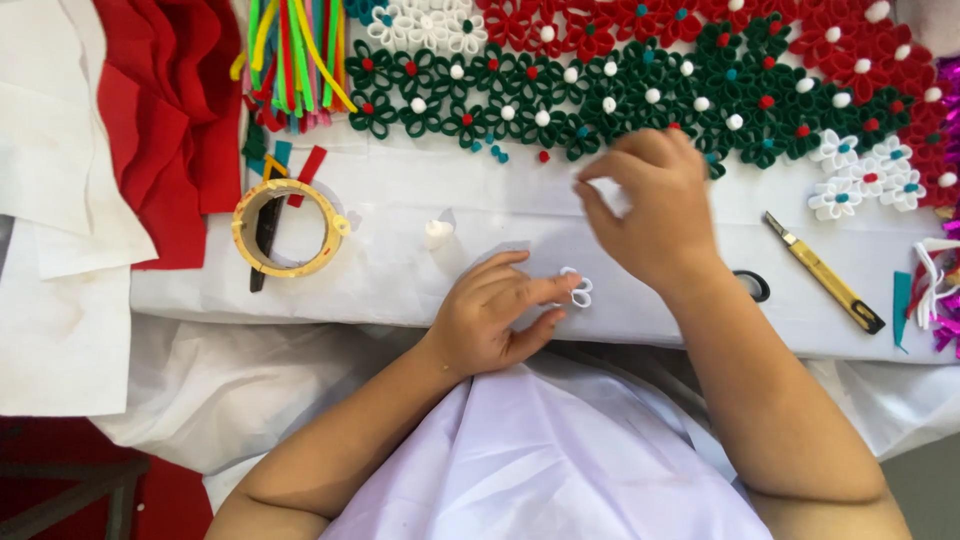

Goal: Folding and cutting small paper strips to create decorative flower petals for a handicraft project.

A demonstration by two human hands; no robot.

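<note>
Head view: small white looped flower point(577, 288) is pinched at centre frame by left hand point(495, 318) fingers, on the white-covered counter point(400, 270); judged light, soft, easily deformed, best gripped at its middle. Right hand point(655, 205) hovers above, fingers curled, contents unclear. Tape roll point(287, 228) left, yellow utility knife point(824, 272) right, felt flower mat point(650, 90) at top.

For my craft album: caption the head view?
Left hand pins small white looped flower; right hand hovers above.

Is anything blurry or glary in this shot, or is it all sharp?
Head view: even, soft light, no harsh glare; the raised right hand is slightly motion-blurred, while the left hand pinching the small white flower looks sharp; only faint shadows on the white table.
</note>
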